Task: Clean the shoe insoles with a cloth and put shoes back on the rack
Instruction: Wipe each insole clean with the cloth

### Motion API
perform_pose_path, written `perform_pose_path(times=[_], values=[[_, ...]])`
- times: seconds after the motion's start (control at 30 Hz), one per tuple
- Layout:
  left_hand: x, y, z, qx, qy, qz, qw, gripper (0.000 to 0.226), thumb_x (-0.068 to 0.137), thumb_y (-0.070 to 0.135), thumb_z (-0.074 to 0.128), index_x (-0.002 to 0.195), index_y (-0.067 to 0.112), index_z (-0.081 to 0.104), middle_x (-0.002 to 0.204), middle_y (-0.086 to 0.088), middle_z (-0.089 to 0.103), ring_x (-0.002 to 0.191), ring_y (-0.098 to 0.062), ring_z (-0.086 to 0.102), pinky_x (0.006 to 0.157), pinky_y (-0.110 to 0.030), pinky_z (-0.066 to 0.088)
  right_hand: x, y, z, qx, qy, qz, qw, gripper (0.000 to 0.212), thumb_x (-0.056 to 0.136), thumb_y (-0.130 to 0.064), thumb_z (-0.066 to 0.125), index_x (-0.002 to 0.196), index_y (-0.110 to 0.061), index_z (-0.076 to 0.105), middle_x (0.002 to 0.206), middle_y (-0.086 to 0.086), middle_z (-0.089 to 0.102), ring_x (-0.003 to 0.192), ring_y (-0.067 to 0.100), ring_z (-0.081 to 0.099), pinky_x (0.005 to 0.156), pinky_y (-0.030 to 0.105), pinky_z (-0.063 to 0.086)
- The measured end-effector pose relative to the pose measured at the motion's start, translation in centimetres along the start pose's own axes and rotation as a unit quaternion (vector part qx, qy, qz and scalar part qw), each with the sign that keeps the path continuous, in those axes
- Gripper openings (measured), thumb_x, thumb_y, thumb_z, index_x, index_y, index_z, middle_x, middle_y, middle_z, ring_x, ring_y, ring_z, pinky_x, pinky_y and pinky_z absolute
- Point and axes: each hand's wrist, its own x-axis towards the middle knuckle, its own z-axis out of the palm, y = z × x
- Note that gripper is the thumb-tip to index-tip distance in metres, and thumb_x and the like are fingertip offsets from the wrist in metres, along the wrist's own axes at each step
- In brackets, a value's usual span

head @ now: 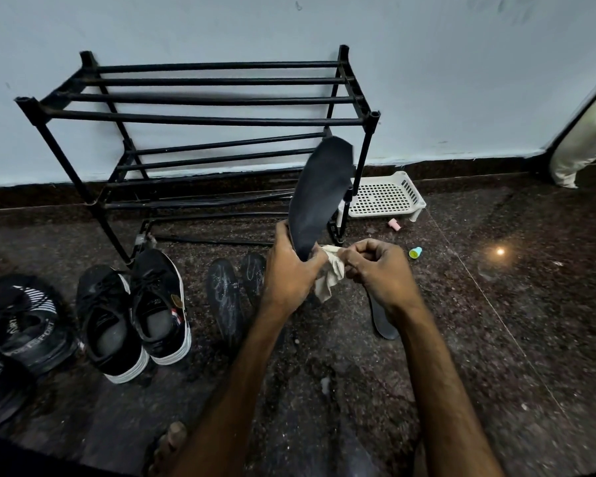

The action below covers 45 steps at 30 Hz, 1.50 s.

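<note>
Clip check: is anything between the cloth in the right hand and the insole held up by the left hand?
Nothing visible. The right hand pinches the crumpled beige cloth directly beside the lower end of the flat black insole, which the left hand grips upright; no object lies between them.

**Hidden and cut off**

The held insole's (319,194) lower end is hidden behind the left hand's (289,273) fingers. The cloth's (331,282) upper corner is buried in the right hand's (379,266) fingers. Far left of the fingers, the sport shoes (18,325) run off the edge.
</note>
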Motion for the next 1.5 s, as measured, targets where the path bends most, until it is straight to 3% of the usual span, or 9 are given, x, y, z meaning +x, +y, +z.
perform_pose_path(times=[0.33, 0.5, 0.6, 0.73, 0.87, 1.0, 1.2, 1.37, 1.5], values=[[-0.1, -0.1, 0.8, -0.149, -0.057, -0.1, 0.982, 0.071, 0.072, 0.027, 0.087, 0.129, 0.012, 0.047, 0.116, -0.004, 0.068, 0.102, -0.016, 0.068, 0.083, -0.036, 0.059, 0.0, 0.0, 0.2, -0.046, 0.006, -0.023, 0.999, 0.008, 0.085, -0.022, 0.073, 0.083, -0.015, 0.07, 0.078, 0.011, 0.072, 0.067, 0.019, 0.063, 0.071, 0.049, 0.056], [0.1, 0.2, -0.4, 0.02, -0.073, -0.046, 0.996, 0.062, 0.078, 0.02, 0.082, 0.125, 0.018, 0.042, 0.102, 0.016, 0.062, 0.086, 0.01, 0.059, 0.069, -0.01, 0.048, 0.1, -0.6, -0.6, -0.147, 0.018, -0.06, 0.987, 0.011, 0.085, -0.02, 0.074, 0.079, -0.013, 0.068, 0.072, 0.008, 0.069, 0.057, 0.009, 0.055, 0.054, 0.023, 0.046], [0.2, -0.1, -0.9, 0.12, -0.093, -0.003, 0.988, 0.057, 0.08, 0.014, 0.077, 0.122, 0.018, 0.039, 0.086, 0.014, 0.06, 0.072, 0.0, 0.06, 0.056, -0.011, 0.046, 0.4, -1.4, -1.1, -0.288, -0.005, -0.1, 0.953, 0.011, 0.085, -0.016, 0.074, 0.078, -0.018, 0.065, 0.071, -0.007, 0.066, 0.061, 0.004, 0.058, 0.054, 0.009, 0.043], [0.2, 0.0, -0.5, 0.157, -0.08, 0.011, 0.984, 0.056, 0.079, 0.014, 0.076, 0.121, 0.017, 0.039, 0.082, 0.012, 0.057, 0.07, -0.001, 0.057, 0.055, -0.016, 0.041, 0.1, -1.1, -0.6, -0.323, -0.006, -0.152, 0.934, 0.025, 0.086, -0.011, 0.07, 0.092, -0.025, 0.05, 0.076, -0.005, 0.065, 0.069, 0.011, 0.063, 0.064, 0.028, 0.05], [0.1, -0.1, -0.3, -0.014, -0.05, -0.076, 0.996, 0.048, 0.084, 0.013, 0.071, 0.123, 0.017, 0.043, 0.1, 0.009, 0.063, 0.087, -0.008, 0.065, 0.076, -0.036, 0.059, -0.5, -0.5, -0.2, -0.329, -0.05, -0.211, 0.919, 0.015, 0.094, -0.02, 0.061, 0.096, -0.033, 0.057, 0.088, -0.01, 0.063, 0.079, 0.009, 0.061, 0.072, 0.039, 0.054], [0.3, 0.1, -0.5, -0.044, -0.068, -0.065, 0.995, 0.046, 0.087, 0.008, 0.07, 0.124, 0.014, 0.042, 0.103, 0.009, 0.063, 0.081, 0.007, 0.063, 0.064, -0.009, 0.05, 0.2, -0.2, -0.2, -0.373, -0.064, -0.2, 0.904, 0.021, 0.095, -0.015, 0.059, 0.105, -0.03, 0.071, 0.095, -0.004, 0.062, 0.091, 0.015, 0.054, 0.084, 0.041, 0.049], [0.8, -0.3, -1.5, 0.019, -0.098, -0.056, 0.993, 0.043, 0.091, 0.007, 0.065, 0.125, 0.014, 0.04, 0.102, 0.009, 0.062, 0.082, 0.003, 0.063, 0.065, -0.01, 0.047, 0.1, -1.2, -1.2, -0.421, -0.172, -0.123, 0.882, 0.033, 0.081, -0.037, 0.075, 0.112, -0.028, 0.068, 0.104, -0.001, 0.059, 0.109, 0.019, 0.049, 0.089, 0.032, 0.04], [1.1, -0.4, -1.8, 0.13, -0.13, 0.004, 0.983, 0.05, 0.091, 0.008, 0.067, 0.131, 0.014, 0.038, 0.105, 0.01, 0.059, 0.089, -0.006, 0.06, 0.063, -0.006, 0.043, 0.1, -1.9, -2.5, -0.377, -0.169, -0.11, 0.904, 0.025, 0.077, -0.035, 0.08, 0.099, -0.025, 0.073, 0.085, -0.005, 0.061, 0.08, 0.011, 0.058, 0.079, 0.036, 0.052], [1.0, -0.4, -1.8, -0.103, -0.157, -0.107, 0.976, 0.05, 0.089, -0.003, 0.066, 0.133, 0.007, 0.043, 0.11, -0.006, 0.065, 0.082, -0.006, 0.067, 0.066, -0.017, 0.053, -0.3, -2.1, -2.9, -0.255, -0.159, -0.124, 0.946, 0.01, 0.078, -0.03, 0.08, 0.083, -0.03, 0.071, 0.097, 0.004, 0.06, 0.089, 0.018, 0.057, 0.08, 0.016, 0.044]])
